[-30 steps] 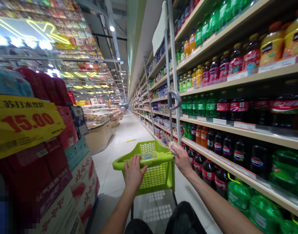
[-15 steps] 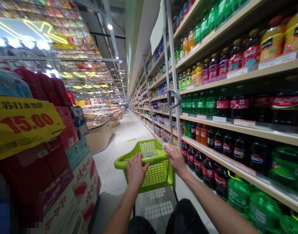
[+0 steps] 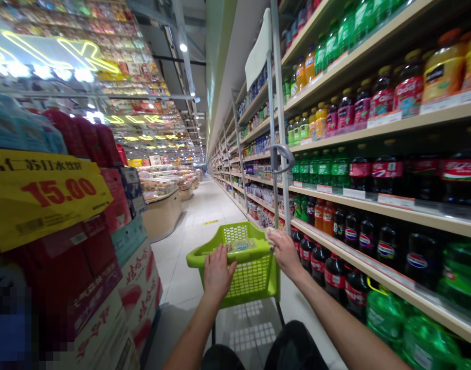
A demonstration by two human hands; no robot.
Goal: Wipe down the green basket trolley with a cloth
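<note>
A lime-green shopping cart (image 3: 254,277) with a perforated basket stands directly in front of me. My left hand (image 3: 219,272) is laid over the left part of its handle bar, the fingers curled over the top and the thumb out to the side. At the right end of the handle, my right hand (image 3: 286,253) is closed on a crumpled white cloth or tissue (image 3: 272,236), pressed against the cart's corner. Between the hands, a clear label panel (image 3: 242,245) is set into the handle. Both fingertips' far sides are partly hidden.
Shelves of soda bottles (image 3: 385,241) line the right side, with a metal ladder (image 3: 276,128) leaning there. Stacked drink cartons (image 3: 137,288) with a yellow price sign (image 3: 58,192) stand close on the left. Tiled floor (image 3: 208,205) runs ahead past a display counter (image 3: 162,210).
The view has swung slightly left, so shelves, cart and hands appear a little further right. Both hands keep about the same places on the cart.
</note>
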